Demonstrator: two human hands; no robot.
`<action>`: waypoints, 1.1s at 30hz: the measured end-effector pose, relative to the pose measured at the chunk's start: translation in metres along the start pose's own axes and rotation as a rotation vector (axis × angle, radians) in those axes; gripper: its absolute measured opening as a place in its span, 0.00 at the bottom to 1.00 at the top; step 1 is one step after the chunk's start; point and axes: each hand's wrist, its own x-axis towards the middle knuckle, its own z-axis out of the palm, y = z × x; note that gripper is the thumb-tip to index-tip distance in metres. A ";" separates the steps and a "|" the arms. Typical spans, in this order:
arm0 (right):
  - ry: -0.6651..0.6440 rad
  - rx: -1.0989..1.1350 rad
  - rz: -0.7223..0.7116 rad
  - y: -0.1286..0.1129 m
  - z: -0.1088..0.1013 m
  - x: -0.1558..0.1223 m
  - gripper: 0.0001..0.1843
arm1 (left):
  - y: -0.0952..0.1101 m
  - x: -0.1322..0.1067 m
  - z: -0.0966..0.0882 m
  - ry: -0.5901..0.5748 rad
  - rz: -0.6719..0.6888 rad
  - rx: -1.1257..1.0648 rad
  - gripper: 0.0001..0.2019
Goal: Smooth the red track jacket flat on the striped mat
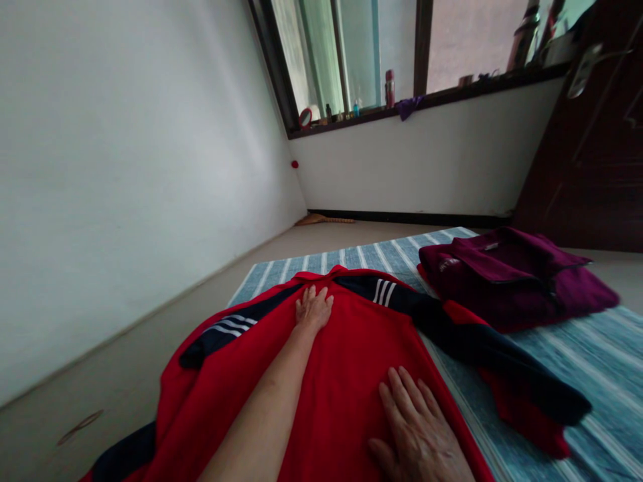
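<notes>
A red jacket (346, 375) with navy shoulders and white stripes lies spread out before me, its collar toward the far edge. My left hand (314, 309) rests flat near the collar with its fingers apart. Lower down on the right half of the jacket, my right hand (416, 428) lies palm down, fingers stretched out. Neither hand grips the cloth. The right-side sleeve (507, 355) stretches out across the striped cover, while the left-side sleeve hangs toward the floor.
A folded purple garment (507, 274) sits at the right on the blue striped cover (597, 348). Behind are a windowsill (437, 100) with bottles, including a pink flask (390, 88), and a dark door (593, 154). A white wall (125, 167) runs along the left.
</notes>
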 end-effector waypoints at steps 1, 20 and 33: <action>-0.001 0.004 0.001 0.000 0.000 0.000 0.30 | 0.000 0.001 0.000 -0.001 0.001 0.002 0.25; -0.055 0.018 0.015 -0.001 -0.007 0.003 0.30 | 0.012 -0.003 0.006 0.131 0.249 0.036 0.19; 0.030 0.088 0.087 -0.001 0.010 0.000 0.31 | 0.012 0.034 -0.035 0.375 0.194 0.192 0.14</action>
